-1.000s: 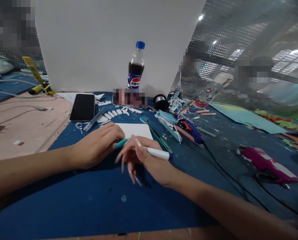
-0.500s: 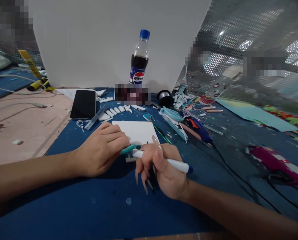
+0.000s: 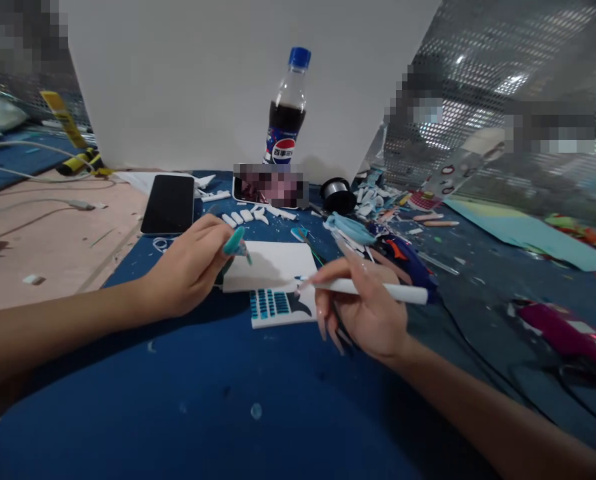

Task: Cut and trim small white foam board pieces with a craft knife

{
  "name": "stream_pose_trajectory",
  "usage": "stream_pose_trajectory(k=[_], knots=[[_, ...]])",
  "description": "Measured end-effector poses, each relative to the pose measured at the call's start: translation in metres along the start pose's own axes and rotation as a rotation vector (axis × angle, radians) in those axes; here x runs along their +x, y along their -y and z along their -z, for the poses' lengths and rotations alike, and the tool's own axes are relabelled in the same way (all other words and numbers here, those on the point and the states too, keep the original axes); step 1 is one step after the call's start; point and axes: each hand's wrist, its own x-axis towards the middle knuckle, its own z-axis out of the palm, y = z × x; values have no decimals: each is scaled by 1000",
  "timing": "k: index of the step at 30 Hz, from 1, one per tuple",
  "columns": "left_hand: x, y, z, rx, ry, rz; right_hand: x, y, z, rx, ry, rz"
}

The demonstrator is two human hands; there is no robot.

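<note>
My left hand (image 3: 191,267) is closed over the left edge of a white sheet (image 3: 273,257), its fingers pinching a small glossy teal piece (image 3: 234,241) whose kind I cannot make out. My right hand (image 3: 363,303) grips a white pen (image 3: 403,292), one end pointing left over the sheets. Below the plain sheet lies a white card (image 3: 271,323) bearing rows of dark and teal rectangles and a black curved shape. My right fingers cover part of its right side.
A cola bottle (image 3: 287,120) stands behind a phone (image 3: 268,190). Another dark-screened phone (image 3: 169,205) lies left. At right are a wire spool (image 3: 338,195), white scraps, a blue glue gun (image 3: 413,263) with a cable, and a magenta tool (image 3: 563,327). Blue mat (image 3: 178,413) lies in front.
My hands have moved apart. The left went left and up with the teal piece, the right went right with the pen. The patterned card now shows between them.
</note>
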Motion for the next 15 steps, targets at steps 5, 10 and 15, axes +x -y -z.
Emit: stream_pose_trajectory(k=[5, 10, 15], knots=[[5, 4, 2, -134, 233, 136, 8, 5, -5, 37, -18, -103], [9, 6, 1, -223, 240, 254, 3, 2, -27, -51, -38, -194], [8, 5, 0, -254, 228, 241, 0, -6, -41, -105, -38, -172]])
